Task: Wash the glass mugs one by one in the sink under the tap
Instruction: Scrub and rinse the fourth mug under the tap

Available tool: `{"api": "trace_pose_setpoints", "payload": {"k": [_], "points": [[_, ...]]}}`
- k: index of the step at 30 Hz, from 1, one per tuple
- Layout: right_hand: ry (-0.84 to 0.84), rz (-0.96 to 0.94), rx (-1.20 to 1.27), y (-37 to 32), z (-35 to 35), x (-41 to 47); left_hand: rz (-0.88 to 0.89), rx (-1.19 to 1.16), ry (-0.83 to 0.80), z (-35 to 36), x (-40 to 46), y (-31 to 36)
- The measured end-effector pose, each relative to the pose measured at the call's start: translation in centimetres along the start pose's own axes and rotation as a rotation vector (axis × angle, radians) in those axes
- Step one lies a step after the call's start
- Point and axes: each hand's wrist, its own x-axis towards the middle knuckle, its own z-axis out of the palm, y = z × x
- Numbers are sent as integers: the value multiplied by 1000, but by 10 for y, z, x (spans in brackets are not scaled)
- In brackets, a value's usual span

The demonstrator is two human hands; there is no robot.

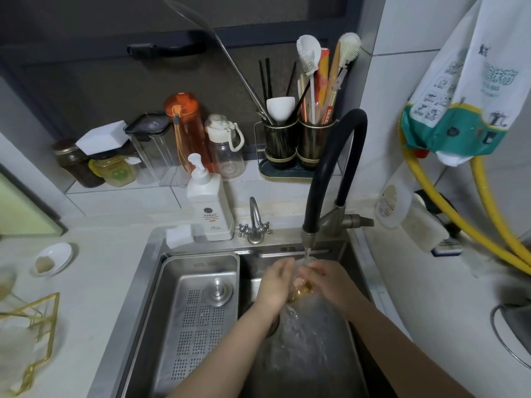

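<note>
A clear glass mug [301,285] with a golden base is held between both hands over the steel sink [290,354]. My left hand [275,282] wraps its left side and my right hand [327,278] grips its right side. Water runs from the black tap [309,239] straight onto the mug and splashes down into the basin. Most of the mug is hidden by my fingers. At the far left, a gold wire rack [34,334] stands on the counter with a blurred glass item [5,282] beside it.
A perforated steel drain tray [198,317] fills the sink's left half. Behind the sink stand a white soap pump bottle [208,202], a small second tap [254,222], a sponge [179,236], bottles, jars and a utensil holder [298,145]. A yellow hose [448,214] hangs at right.
</note>
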Motion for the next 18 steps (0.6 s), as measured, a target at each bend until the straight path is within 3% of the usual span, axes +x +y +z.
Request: {"api": "trace_pose_setpoints", "payload": {"k": [2, 4, 7, 11, 14, 16, 18], "points": [[99, 91, 119, 2, 1, 5, 198, 139, 69, -3, -8, -5], [147, 178, 197, 2, 4, 11, 283, 224, 80, -3, -18, -7], [20, 112, 41, -3, 2, 15, 346, 250, 125, -10, -21, -11], [-36, -139, -204, -2, -7, 7, 55, -282, 38, -27, -11, -11], [108, -296, -373, 19, -10, 3, -65, -494, -42, -40, -10, -15], [157, -203, -146, 25, -10, -1, -65, -584, -91, -49, -11, -15], [49, -115, 141, 25, -10, -3, -66, -659, -149, -53, -12, -15]]}}
